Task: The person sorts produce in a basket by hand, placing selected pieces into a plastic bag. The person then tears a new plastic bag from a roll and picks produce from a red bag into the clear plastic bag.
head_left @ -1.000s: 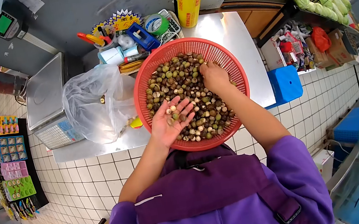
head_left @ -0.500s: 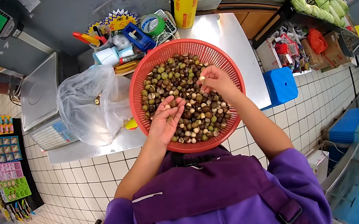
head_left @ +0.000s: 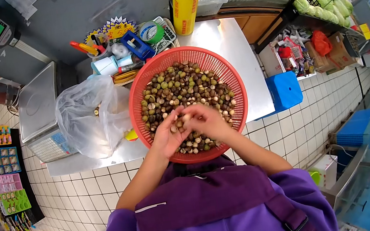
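A red plastic basket holds a heap of small round nuts, brown, olive green and some pale. My left hand is over the near part of the heap, palm up and cupped around several nuts. Just right of it, my right hand has its fingers curled in over the left palm, a pale nut at the fingertips. Motion smears part of the right hand, and the two hands hide some of the nuts beneath.
Left of the basket, a clear plastic bag lies by a weighing scale. Behind stand a tape dispenser, green tape and a yellow wrap roll. A blue stool is right of the metal table.
My right hand has moved left and down from the basket's right side to meet my left hand. My left hand has shifted slightly down. The view has shifted a little.
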Demonstrator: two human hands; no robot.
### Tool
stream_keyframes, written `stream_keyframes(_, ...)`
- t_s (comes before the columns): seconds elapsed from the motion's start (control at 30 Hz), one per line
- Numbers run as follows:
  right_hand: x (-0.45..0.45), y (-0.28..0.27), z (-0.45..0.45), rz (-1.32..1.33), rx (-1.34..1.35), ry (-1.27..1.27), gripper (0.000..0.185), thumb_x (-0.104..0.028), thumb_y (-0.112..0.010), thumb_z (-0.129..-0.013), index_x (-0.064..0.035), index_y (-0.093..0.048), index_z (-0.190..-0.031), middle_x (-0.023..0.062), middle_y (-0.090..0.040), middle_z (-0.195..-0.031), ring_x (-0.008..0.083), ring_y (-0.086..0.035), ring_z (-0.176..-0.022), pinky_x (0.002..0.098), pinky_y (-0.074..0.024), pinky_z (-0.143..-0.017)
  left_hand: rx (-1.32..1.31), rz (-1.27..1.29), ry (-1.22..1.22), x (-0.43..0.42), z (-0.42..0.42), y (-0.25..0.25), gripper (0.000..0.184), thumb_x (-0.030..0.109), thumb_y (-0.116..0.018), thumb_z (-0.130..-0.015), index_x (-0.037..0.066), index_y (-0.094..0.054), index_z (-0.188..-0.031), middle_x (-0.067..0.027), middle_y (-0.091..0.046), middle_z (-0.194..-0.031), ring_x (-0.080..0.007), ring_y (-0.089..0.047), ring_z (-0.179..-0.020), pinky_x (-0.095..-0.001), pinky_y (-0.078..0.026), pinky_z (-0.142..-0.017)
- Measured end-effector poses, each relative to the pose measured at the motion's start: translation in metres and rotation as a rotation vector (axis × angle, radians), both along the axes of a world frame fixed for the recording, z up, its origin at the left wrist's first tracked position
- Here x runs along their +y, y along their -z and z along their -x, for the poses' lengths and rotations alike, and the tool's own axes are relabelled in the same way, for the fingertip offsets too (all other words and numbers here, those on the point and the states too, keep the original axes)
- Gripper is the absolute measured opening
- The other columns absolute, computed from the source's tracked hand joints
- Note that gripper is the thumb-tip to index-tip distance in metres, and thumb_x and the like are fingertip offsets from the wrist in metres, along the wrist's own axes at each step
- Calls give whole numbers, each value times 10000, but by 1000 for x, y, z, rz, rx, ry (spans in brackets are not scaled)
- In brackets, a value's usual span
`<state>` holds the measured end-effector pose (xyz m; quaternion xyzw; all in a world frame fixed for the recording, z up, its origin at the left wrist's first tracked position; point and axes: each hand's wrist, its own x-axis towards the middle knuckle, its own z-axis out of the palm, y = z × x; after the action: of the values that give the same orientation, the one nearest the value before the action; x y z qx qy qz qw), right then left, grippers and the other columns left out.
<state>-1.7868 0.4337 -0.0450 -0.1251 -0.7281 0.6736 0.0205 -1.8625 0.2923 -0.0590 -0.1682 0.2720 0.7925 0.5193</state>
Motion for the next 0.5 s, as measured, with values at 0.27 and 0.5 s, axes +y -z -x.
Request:
stream_keyframes(0.27, 67, 38, 43, -818, -154, 115, 219, -185, -569, -774, -49, -607, -942, 113, -568, -959, 264, -565, -832, 373, -461, -726, -263, -262, -2, -7, -2, 18, 246, 235, -477, -893, -4, -537, -888, -111, -537, -789, -174, -521, -675, -219, -487, -522)
stream_keyframes(0.5, 83, 34, 49, -1125, -286, -181, 254, -178, -598, -728, -40, -575, -941, 108, -555, -920, 239, -556, -848, 337, -466, -727, 46, -54, -3, -12, -5, 15, 216, 160, -499, -877, 40, -504, -1057, -101, -553, -943, -202, -569, -840, -299, -511, -731)
